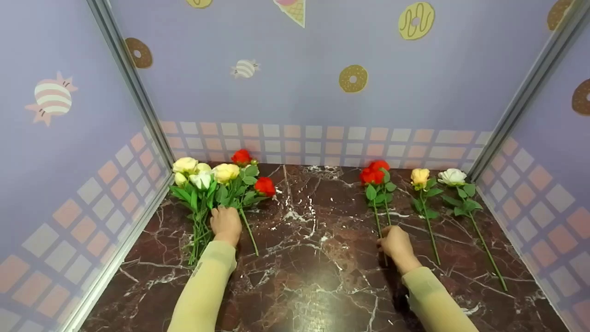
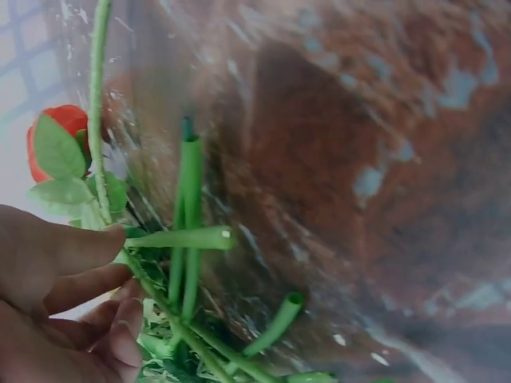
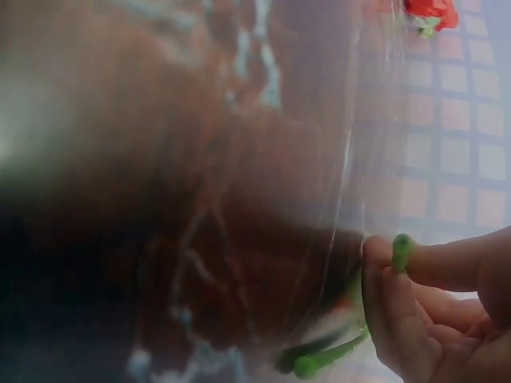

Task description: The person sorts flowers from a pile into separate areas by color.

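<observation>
At the left of the dark tabletop [image 1: 313, 286] I can see a bunch of white, yellow and red flowers [image 1: 203, 180], and the left hand [image 1: 226, 223] pinches a green stem [image 2: 180, 239] there. Well apart, near the back wall [image 1: 299, 92], are two red roses [image 1: 372, 175]; the right hand [image 1: 397, 244] pinches one rose stem [image 3: 401, 255] between thumb and finger. Farther right lie a yellow rose [image 1: 420, 177] and a white rose [image 1: 452, 177].

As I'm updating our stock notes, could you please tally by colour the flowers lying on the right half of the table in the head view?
Red flowers: 2
Yellow flower: 1
White flower: 1
Total: 4
</observation>
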Motion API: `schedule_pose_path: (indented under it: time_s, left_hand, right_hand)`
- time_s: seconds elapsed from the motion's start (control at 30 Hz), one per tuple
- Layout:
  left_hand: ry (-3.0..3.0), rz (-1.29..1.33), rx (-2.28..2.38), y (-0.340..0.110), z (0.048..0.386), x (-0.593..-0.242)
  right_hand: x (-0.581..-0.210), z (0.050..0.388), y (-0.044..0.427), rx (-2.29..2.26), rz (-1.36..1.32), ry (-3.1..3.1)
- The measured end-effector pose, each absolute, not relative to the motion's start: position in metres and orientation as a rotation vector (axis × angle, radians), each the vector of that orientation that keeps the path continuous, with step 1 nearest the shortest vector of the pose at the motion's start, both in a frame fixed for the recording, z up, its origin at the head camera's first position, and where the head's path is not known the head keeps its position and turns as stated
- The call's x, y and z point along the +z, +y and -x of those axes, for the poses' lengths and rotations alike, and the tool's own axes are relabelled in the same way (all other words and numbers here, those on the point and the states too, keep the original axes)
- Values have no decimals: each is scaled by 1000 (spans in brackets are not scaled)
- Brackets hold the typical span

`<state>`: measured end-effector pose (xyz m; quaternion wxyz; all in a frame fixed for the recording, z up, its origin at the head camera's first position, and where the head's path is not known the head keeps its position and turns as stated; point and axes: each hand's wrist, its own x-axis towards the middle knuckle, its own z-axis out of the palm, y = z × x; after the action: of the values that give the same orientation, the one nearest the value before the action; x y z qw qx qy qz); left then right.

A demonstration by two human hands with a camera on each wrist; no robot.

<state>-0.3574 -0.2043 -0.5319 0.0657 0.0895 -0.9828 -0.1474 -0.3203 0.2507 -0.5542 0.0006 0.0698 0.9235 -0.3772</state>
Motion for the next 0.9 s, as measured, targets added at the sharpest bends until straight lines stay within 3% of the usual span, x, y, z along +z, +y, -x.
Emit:
schedule_pose_path:
  time_s: [0.9]
  left_hand:
    - [-2933, -314, -479, -210, 354, -540]
  right_hand:
    - [-554, 320, 253, -860, -105, 3071]
